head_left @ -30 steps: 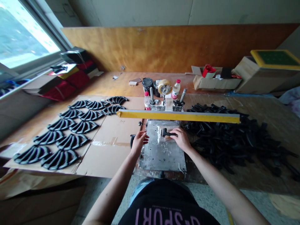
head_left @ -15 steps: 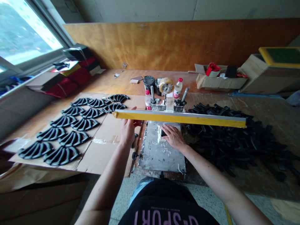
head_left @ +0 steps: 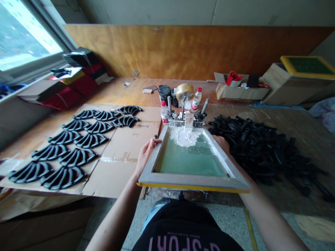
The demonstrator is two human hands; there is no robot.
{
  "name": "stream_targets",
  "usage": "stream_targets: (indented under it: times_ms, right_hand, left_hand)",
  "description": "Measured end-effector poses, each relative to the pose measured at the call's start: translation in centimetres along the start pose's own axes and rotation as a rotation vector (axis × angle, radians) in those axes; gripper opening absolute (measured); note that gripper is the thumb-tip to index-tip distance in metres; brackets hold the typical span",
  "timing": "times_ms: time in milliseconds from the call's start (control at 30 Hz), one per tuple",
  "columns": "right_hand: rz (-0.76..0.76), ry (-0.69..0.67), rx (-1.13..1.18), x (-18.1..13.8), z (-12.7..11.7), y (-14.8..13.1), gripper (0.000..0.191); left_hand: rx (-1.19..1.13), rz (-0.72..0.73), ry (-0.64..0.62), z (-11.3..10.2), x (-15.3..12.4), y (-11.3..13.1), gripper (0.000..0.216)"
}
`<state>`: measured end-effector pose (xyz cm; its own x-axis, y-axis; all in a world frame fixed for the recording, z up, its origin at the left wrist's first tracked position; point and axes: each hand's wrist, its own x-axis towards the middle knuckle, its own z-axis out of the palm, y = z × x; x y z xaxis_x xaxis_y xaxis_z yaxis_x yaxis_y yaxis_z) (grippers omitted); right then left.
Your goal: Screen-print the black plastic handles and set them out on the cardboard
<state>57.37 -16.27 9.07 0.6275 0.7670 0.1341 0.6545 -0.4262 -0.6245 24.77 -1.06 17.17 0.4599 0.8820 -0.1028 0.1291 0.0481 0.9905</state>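
A hinged printing screen [head_left: 193,181] with a pale frame, yellow front edge and green mesh lies tilted low over the metal base, with white ink [head_left: 186,136] pooled at its far end. My left hand [head_left: 145,153] grips the frame's left rail, fingers curled over its edge. My right hand [head_left: 222,143] rests against the right rail; most of it is hidden behind the frame. The metal plate and the black part on it are covered by the screen.
Rows of black curved parts [head_left: 65,153] lie on cardboard [head_left: 117,167] at left. A big heap of black parts [head_left: 264,150] fills the right. Bottles [head_left: 196,99], a tape roll [head_left: 184,91] and a black can [head_left: 164,93] stand behind the clamps. Boxes [head_left: 240,91] sit far right.
The screen, raised edge-on before, has swung down over the plate. My left hand moved from the plate to the frame's left rail; my right hand left the black part and went to the right rail.
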Motion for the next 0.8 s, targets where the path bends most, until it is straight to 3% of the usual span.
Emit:
stream_targets:
  times_ms: [100,233,367,467,633,700,800]
  right_hand:
    - [-0.036,0.111,-0.135,1.5,-1.3,-1.9,0.036]
    - [-0.371,0.128,-0.265,3.5,0.9,-7.7,0.061]
    - [-0.423,-0.111,-0.394,4.5,3.7,-10.4,0.03]
    - [-0.363,-0.221,-0.479,4.5,4.4,-9.9,0.013]
    - [-0.317,-0.175,-0.544,2.5,5.2,-9.5,0.014]
    - [-0.393,-0.201,-0.521,0.9,5.5,-10.0,0.015]
    - [-0.633,-0.329,-0.44,-1.8,5.0,-10.4,0.016]
  left_hand:
    - [0.041,-0.125,-0.084,-0.6,-0.9,-3.2,0.049]
    - [0.028,-0.217,-0.117,-0.2,-1.2,-7.9,0.064]
    - [0.055,-0.206,-0.106,0.3,-0.8,-11.3,0.068]
    - [0.078,-0.205,-0.132,0.2,-0.5,-12.6,0.067]
    - [0.101,-0.199,-0.153,0.0,-0.4,-13.1,0.064]
    - [0.102,-0.204,-0.155,-0.1,-0.4,-13.0,0.064]
    - [0.113,-0.197,-0.166,-0.1,-0.5,-12.9,0.063]
